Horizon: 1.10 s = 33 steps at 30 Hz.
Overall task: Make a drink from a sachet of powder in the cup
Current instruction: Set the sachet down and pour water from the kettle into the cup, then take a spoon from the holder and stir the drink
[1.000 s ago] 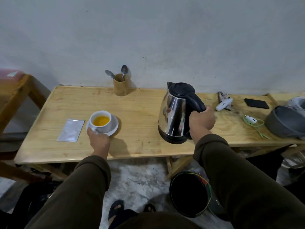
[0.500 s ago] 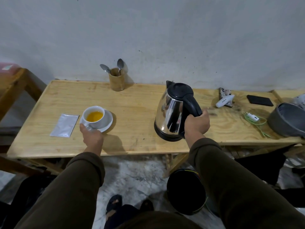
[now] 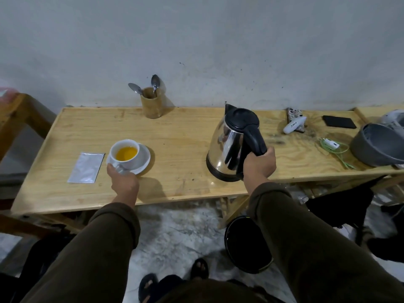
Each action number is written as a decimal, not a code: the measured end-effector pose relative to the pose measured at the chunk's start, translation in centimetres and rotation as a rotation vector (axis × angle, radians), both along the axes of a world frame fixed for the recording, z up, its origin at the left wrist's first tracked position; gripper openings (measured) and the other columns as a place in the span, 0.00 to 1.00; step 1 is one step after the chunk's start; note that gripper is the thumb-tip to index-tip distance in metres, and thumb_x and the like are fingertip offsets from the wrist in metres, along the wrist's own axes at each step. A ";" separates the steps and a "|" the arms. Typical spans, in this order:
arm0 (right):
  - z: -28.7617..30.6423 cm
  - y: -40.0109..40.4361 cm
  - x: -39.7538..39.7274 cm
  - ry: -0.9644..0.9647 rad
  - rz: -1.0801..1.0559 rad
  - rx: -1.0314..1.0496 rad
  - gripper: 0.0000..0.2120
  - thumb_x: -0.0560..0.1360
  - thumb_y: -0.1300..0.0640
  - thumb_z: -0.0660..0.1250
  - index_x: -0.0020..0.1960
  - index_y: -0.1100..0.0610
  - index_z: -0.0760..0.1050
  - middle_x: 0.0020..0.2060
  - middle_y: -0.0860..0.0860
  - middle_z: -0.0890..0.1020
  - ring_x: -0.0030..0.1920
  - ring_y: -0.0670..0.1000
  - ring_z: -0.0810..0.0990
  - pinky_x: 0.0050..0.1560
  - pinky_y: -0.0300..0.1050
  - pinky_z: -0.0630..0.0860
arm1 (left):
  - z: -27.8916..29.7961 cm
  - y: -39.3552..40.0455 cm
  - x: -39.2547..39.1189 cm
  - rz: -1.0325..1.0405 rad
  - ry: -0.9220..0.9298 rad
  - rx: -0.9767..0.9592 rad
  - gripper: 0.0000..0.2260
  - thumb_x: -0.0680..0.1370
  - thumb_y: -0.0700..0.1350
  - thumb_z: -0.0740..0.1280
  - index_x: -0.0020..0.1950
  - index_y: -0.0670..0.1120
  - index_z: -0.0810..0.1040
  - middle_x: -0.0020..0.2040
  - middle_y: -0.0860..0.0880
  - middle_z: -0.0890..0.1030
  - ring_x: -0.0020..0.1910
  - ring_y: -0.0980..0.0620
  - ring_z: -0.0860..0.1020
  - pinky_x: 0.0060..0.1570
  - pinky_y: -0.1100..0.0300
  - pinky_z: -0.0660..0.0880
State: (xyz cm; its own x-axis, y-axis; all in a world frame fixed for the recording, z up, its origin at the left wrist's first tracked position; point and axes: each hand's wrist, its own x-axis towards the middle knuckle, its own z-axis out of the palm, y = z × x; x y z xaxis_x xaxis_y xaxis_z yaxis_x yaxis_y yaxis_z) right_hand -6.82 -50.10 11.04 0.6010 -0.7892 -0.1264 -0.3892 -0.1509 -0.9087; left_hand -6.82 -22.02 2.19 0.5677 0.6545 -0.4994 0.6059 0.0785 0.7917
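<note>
A white cup (image 3: pixel 124 154) holding orange liquid stands on a white saucer (image 3: pixel 143 159) at the left of the wooden table (image 3: pixel 179 132). My left hand (image 3: pixel 123 180) grips the cup's handle at the near edge of the saucer. A silver sachet (image 3: pixel 86 164) lies flat just left of the saucer. A steel kettle (image 3: pixel 227 147) with a black lid and handle stands upright on the table, right of centre. My right hand (image 3: pixel 259 166) is closed around the lower end of its handle.
A wooden holder (image 3: pixel 151 106) with two spoons stands at the back by the wall. At the right lie a white device (image 3: pixel 294 125), a black phone (image 3: pixel 339 122), a green cable (image 3: pixel 334 149) and a grey bowl (image 3: pixel 378 145). A black bin (image 3: pixel 247 246) sits under the table.
The kettle has settled flat on the table with my right hand lower on its handle. My left hand stays on the cup. The view has shifted slightly.
</note>
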 end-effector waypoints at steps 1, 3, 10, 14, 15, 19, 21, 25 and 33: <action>0.0 0.1 -0.1 0.008 -0.005 0.001 0.09 0.71 0.68 0.62 0.47 0.57 0.72 0.45 0.56 0.79 0.47 0.58 0.80 0.49 0.49 0.79 | 0.0 0.1 -0.1 -0.012 0.001 0.008 0.28 0.80 0.41 0.56 0.77 0.56 0.51 0.74 0.39 0.63 0.72 0.38 0.65 0.70 0.46 0.63; 0.2 0.4 -0.2 0.023 -0.012 0.000 0.09 0.70 0.68 0.62 0.47 0.57 0.72 0.47 0.56 0.79 0.49 0.58 0.80 0.52 0.51 0.79 | 0.1 0.5 -0.3 -0.047 0.006 0.016 0.27 0.80 0.41 0.56 0.77 0.55 0.51 0.74 0.39 0.64 0.72 0.38 0.65 0.70 0.46 0.63; 1.6 3.8 -1.6 0.015 -0.084 0.054 0.26 0.75 0.60 0.62 0.72 0.58 0.61 0.71 0.55 0.65 0.71 0.57 0.65 0.71 0.52 0.66 | 0.2 3.1 -1.0 -0.231 0.037 0.056 0.27 0.80 0.43 0.58 0.76 0.53 0.53 0.73 0.40 0.67 0.71 0.37 0.66 0.70 0.44 0.64; 2.1 6.5 -2.7 0.024 -0.132 0.042 0.30 0.78 0.57 0.60 0.76 0.59 0.51 0.76 0.55 0.54 0.76 0.55 0.57 0.74 0.50 0.60 | 0.7 5.3 -0.9 -0.372 0.060 0.052 0.25 0.79 0.44 0.60 0.75 0.50 0.57 0.72 0.41 0.68 0.70 0.37 0.68 0.70 0.44 0.66; 2.3 7.4 -2.9 0.032 -0.139 0.037 0.30 0.78 0.57 0.59 0.76 0.59 0.51 0.77 0.54 0.53 0.76 0.55 0.56 0.74 0.50 0.60 | 0.8 5.8 -0.9 -0.400 0.058 0.051 0.24 0.79 0.44 0.60 0.75 0.50 0.58 0.72 0.41 0.68 0.70 0.37 0.68 0.70 0.45 0.66; 2.7 10.9 -2.6 0.040 -0.088 0.033 0.28 0.79 0.56 0.57 0.76 0.58 0.52 0.77 0.54 0.54 0.76 0.55 0.57 0.73 0.51 0.59 | 1.3 7.1 -0.9 -0.468 0.027 0.060 0.22 0.79 0.46 0.60 0.73 0.47 0.62 0.70 0.39 0.71 0.68 0.37 0.70 0.67 0.47 0.67; 2.8 13.1 -2.1 0.059 -0.024 0.014 0.26 0.79 0.56 0.58 0.75 0.57 0.56 0.76 0.53 0.57 0.75 0.56 0.59 0.72 0.53 0.61 | 1.4 7.6 -0.9 -0.507 0.032 0.079 0.21 0.80 0.47 0.60 0.72 0.46 0.62 0.69 0.39 0.72 0.67 0.37 0.71 0.65 0.48 0.68; 2.9 17.0 -0.2 0.133 0.139 0.007 0.22 0.79 0.55 0.58 0.72 0.56 0.62 0.72 0.54 0.66 0.70 0.57 0.67 0.68 0.51 0.66 | 1.2 8.4 -1.0 -0.598 0.011 0.125 0.22 0.81 0.49 0.57 0.73 0.45 0.61 0.71 0.40 0.71 0.68 0.38 0.69 0.67 0.49 0.66; 2.5 21.8 7.5 0.320 0.557 -0.182 0.15 0.79 0.57 0.56 0.60 0.59 0.76 0.60 0.56 0.79 0.60 0.58 0.77 0.60 0.52 0.76 | 0.6 9.1 -0.2 -0.605 0.001 0.183 0.19 0.81 0.50 0.55 0.68 0.41 0.67 0.67 0.39 0.74 0.65 0.39 0.72 0.62 0.52 0.68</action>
